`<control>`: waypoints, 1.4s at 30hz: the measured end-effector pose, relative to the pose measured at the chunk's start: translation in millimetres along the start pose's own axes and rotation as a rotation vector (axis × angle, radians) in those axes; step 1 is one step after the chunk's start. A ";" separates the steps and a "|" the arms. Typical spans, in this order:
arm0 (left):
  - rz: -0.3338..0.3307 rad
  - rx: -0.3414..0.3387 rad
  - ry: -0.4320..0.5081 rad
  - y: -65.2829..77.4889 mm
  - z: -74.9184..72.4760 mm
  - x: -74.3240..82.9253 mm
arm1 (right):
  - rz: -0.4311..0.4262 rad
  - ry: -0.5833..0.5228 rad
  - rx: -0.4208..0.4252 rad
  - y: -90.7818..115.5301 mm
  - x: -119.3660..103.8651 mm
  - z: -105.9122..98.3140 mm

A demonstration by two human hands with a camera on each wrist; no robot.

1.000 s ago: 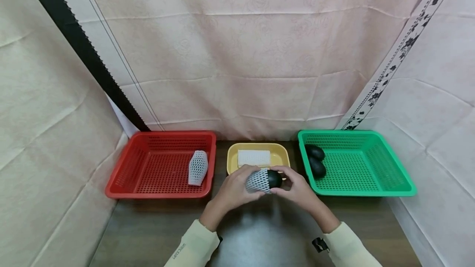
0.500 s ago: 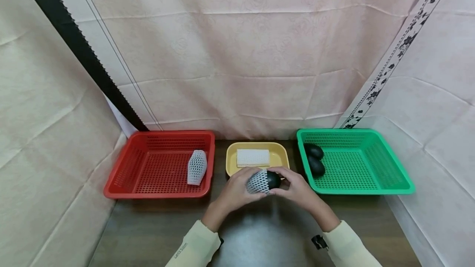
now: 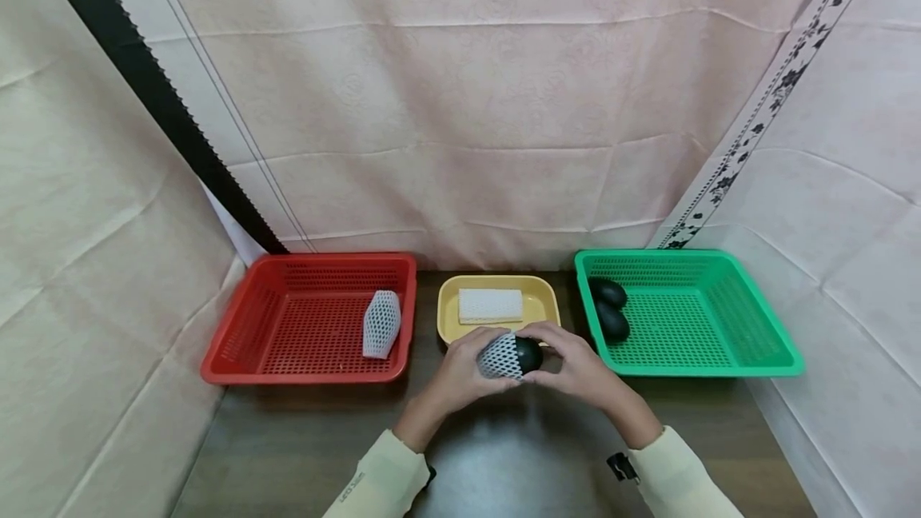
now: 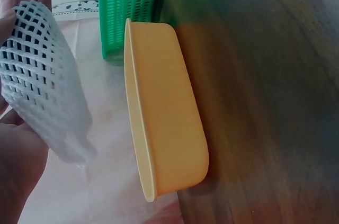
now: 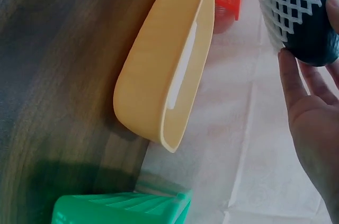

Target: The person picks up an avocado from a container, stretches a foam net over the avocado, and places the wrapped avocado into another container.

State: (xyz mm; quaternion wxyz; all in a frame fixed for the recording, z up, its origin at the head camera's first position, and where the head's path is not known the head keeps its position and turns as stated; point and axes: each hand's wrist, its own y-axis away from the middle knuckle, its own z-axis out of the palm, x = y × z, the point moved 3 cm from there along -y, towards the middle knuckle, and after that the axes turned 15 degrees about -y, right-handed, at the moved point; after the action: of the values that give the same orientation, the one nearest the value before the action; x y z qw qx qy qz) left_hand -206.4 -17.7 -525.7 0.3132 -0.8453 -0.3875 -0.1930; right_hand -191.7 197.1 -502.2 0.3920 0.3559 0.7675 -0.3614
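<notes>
A dark, smooth, egg-shaped avocado sits partly inside a white foam net sleeve, held above the table in front of the yellow tray. My left hand grips the sleeve around its covered end. At the bare end, my right hand holds the avocado between thumb and fingers, with fingertips at the sleeve's edge. The left wrist view shows the net narrowing to a gathered, loose end. In the right wrist view, the avocado's dark end sticks out of the net.
Behind the hands, a yellow tray holds a stack of flat white foam nets. The red basket at left holds a netted item. Two dark avocados lie in the green basket at right. Cloth walls surround the table.
The right hand has shifted slightly left, and a little less of the avocado shows outside the net. The left hand stays around the sleeve. The baskets hold the same things.
</notes>
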 end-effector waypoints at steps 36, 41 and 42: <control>-0.214 0.108 0.309 12.3 -7.7 -11.4 | 0.178 -0.481 0.172 15.8 19.8 -12.0; -0.243 0.085 0.325 11.7 -6.5 -8.1 | 0.226 -0.421 0.178 15.7 19.0 -10.1; -0.245 0.079 0.322 11.7 -6.2 -7.9 | 0.231 -0.412 0.172 15.5 18.0 -9.7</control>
State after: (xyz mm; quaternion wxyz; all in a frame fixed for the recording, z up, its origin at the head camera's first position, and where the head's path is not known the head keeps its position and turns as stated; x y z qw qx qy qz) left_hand -202.8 -32.0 -530.1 0.3781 -0.7372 -0.4396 -0.3470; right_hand -190.1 217.4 -517.7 0.5471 0.3923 0.5919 -0.4432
